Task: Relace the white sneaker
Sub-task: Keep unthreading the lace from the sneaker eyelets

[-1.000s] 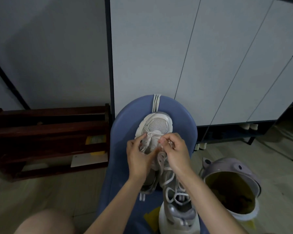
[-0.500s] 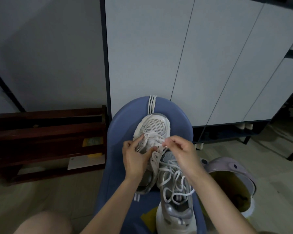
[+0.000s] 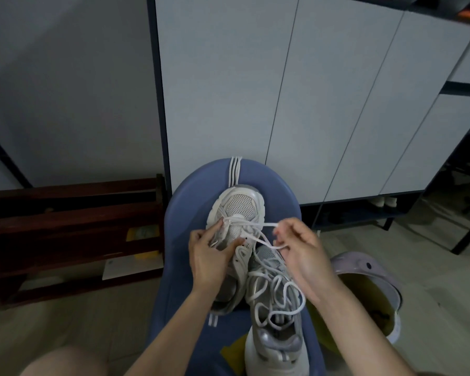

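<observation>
Left hand point(image 3: 207, 260) fingers curled gripping white sneaker point(image 3: 236, 213); right hand point(image 3: 300, 253) fingers pinching lace point(image 3: 258, 226)

Left hand point(image 3: 206, 256) and right hand point(image 3: 304, 253): bare, no rings or watch. Forearms bare, no sleeves. One bare knee point(image 3: 65, 362), lower left.

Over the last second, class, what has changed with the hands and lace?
The right hand has drawn away to the right of the sneaker, pulling the lace out through the front eyelets. The left hand stays gripping the sneaker; the second shoe hasn't moved.
</observation>
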